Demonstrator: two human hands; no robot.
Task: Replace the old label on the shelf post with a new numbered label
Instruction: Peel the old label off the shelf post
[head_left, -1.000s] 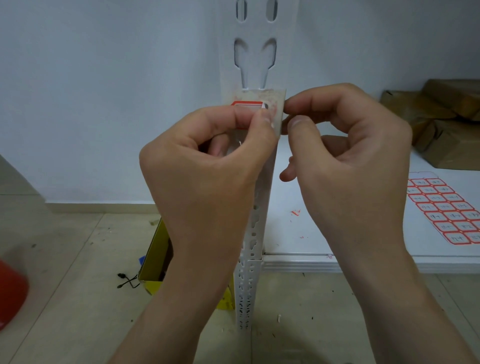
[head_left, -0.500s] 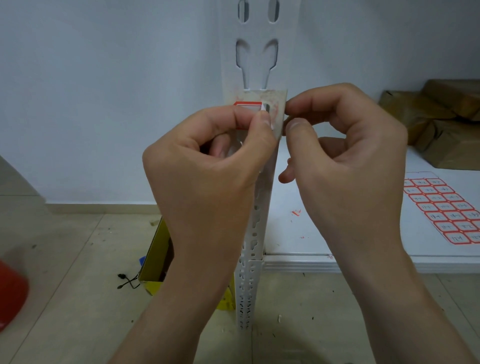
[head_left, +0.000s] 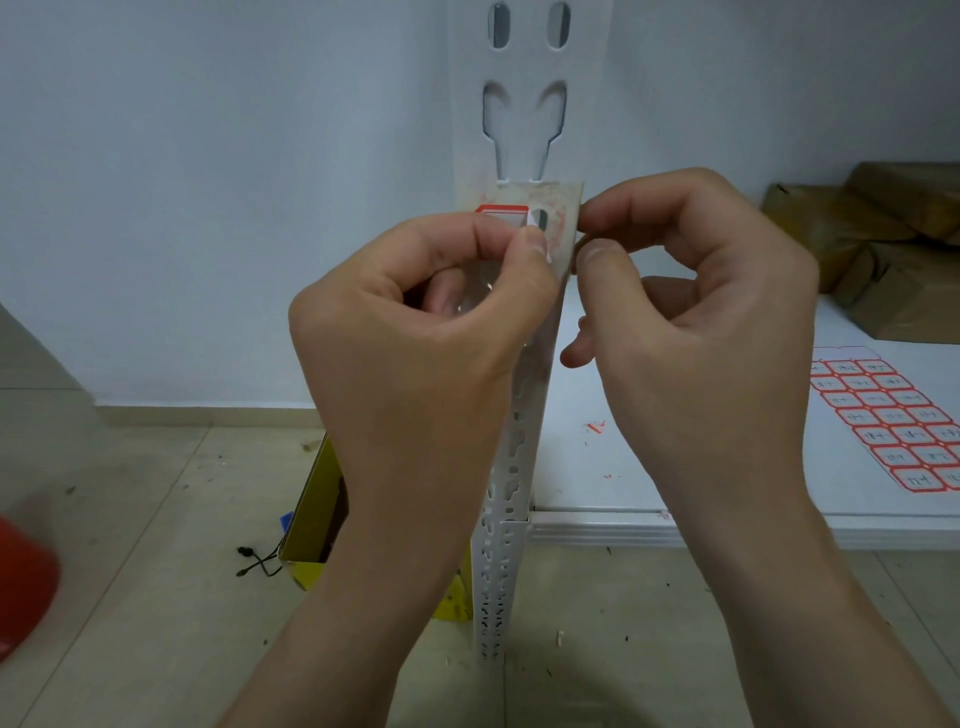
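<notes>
A white slotted shelf post (head_left: 522, 130) stands straight ahead, with a stained patch of old tape at hand height. On that patch sits the old red-bordered label (head_left: 501, 213), its right corner curled away from the metal. My left hand (head_left: 415, 353) pinches that corner between thumb and forefinger and hides the label's lower part. My right hand (head_left: 717, 322) pinches the post's right edge at the same height. A sheet of new red-bordered numbered labels (head_left: 888, 421) lies on the white shelf board (head_left: 623, 467) to the right.
Brown wrapped parcels (head_left: 883, 249) are stacked at the back right of the shelf. A yellow box (head_left: 317, 499) and a black cable (head_left: 254, 561) lie on the tiled floor left of the post. A red object (head_left: 21, 582) shows at the left edge. Small red scraps dot the shelf.
Both hands stay at the post. The label's right corner has lifted slightly under my left thumb, showing more of the slot beside it.
</notes>
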